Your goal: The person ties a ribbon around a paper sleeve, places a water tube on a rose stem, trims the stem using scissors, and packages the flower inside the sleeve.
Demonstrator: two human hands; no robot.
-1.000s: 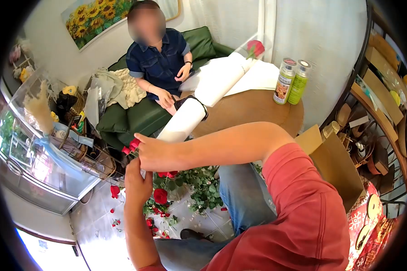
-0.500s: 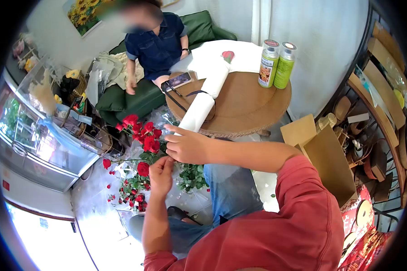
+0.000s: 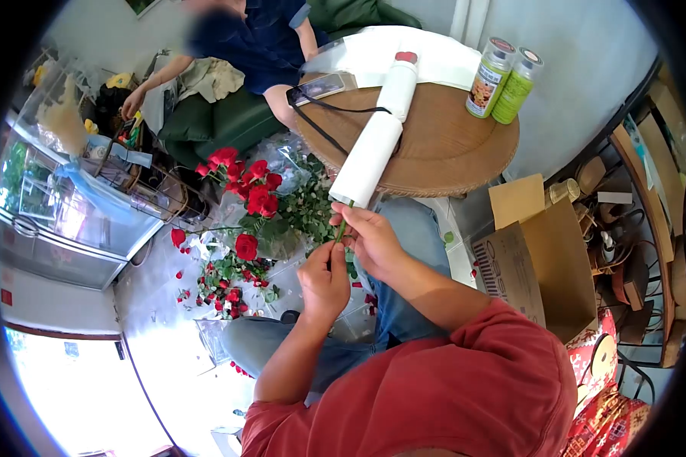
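Note:
A white tube-like sleeve [image 3: 368, 156] lies slanting across the round table, its near end jutting past the edge. The red top of a rose [image 3: 406, 57] shows at its far end. From the near end comes a thin green stem [image 3: 343, 225]. My right hand [image 3: 370, 234] is closed, pinching this stem just below the sleeve. Lower down, my left hand [image 3: 324, 280] is closed too, with thumb and fingertips on the same stem. Red roses [image 3: 255, 190] with leafy stems stand to the left of my hands.
Two spray cans [image 3: 503, 80], a phone [image 3: 320, 87] and a black strap are on the table [image 3: 450, 145]. A person [image 3: 248, 49] sits on the green sofa. An open cardboard box [image 3: 541, 259] stands at right. Rose heads and leaves litter the floor.
My right hand has gone from spread fingers by the sleeve's end to a pinch on the stem. The view has shifted. The seated person's arm has reached out towards the left.

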